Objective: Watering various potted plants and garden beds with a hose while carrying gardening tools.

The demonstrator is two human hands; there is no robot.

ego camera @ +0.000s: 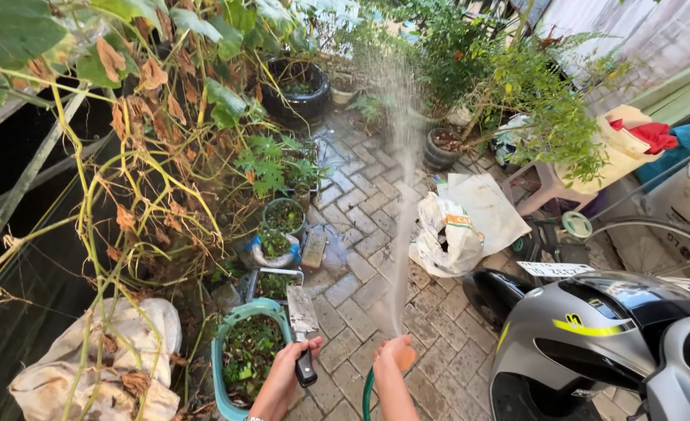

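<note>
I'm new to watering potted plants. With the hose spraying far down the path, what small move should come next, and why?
Probably tilt the right hand leftward so the hose spray lands on the pots. The water now arcs over wet paving. The left hand grips a trowel.

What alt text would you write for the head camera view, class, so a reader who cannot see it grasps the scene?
A person's right hand grips a green hose, spraying water across a wet brick patio toward potted plants. Their left hand holds a trowel beside a teal planter. A grey scooter is parked at the right, with a white sack beyond it.
</note>
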